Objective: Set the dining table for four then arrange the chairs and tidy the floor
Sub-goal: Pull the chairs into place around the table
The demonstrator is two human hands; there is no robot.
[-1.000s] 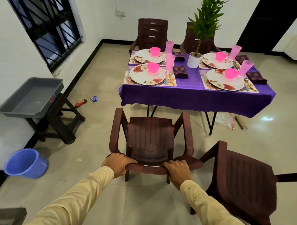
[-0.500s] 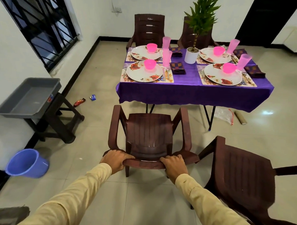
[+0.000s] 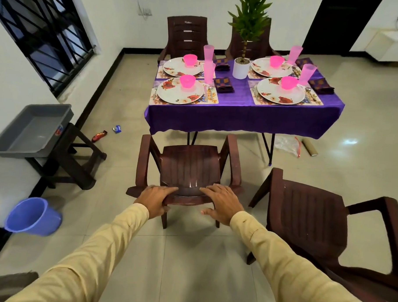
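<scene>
Head view: chair (image 3: 190,164) straight ahead of both grips, facing desk (image 3: 240,118), just short of its near edge. Left grip (image 3: 156,200) curled over chair's top rail, thumb beneath. Right grip (image 3: 221,203) flat on rail, fingers straight, thumb free, clasping nothing. Second chair (image 3: 309,215) just right of right grip. Blue bucket (image 3: 33,216) well left of left grip.

Dark brown plastic armchair (image 3: 190,166) at 6 o'clock, upright, facing purple-clothed dining table (image 3: 243,116) at 12, near its edge, not tucked. Second brown armchair (image 3: 309,215) at 4, askew. Far chairs (image 3: 187,36) behind table. Table: four floral plates (image 3: 180,91), pink bowls (image 3: 187,80), pink tumblers (image 3: 208,71). Floor: red wrapper (image 3: 99,135), blue wrapper (image 3: 117,129) at 10; plastic bag (image 3: 286,144), cardboard tube (image 3: 310,149) at 2.
</scene>
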